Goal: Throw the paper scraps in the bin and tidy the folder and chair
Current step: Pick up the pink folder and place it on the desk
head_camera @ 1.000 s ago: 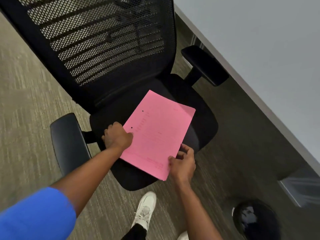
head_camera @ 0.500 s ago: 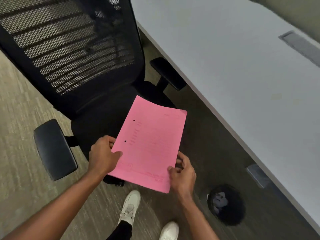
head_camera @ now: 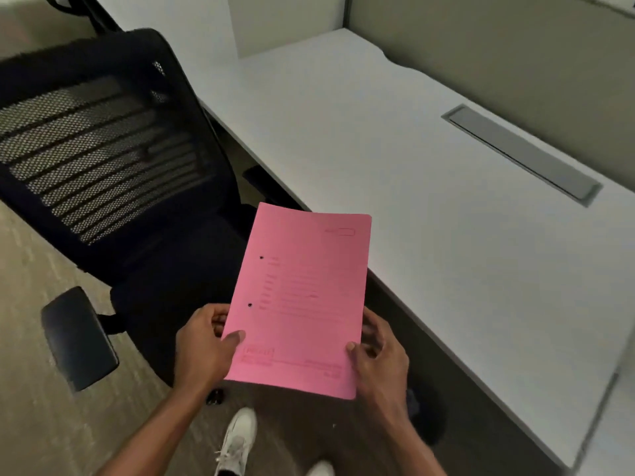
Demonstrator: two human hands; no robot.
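Beside desk (head_camera: 412, 166), hand-held pink folder (head_camera: 302, 297)

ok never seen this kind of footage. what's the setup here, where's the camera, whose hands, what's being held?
There is no robot: a person does the task with bare hands, and the single wide-angle camera sits on their head, looking forward and down. So the arms coming in from the bottom edge are the wearer's own. The left hand and the right hand each grip a lower corner of a pink folder, holding it in the air above the floor. To the left stands a black mesh office chair. To the right is a pale desk with a grey cable hatch set into it; its visible top looks bare. The wearer's white shoes show at the bottom.
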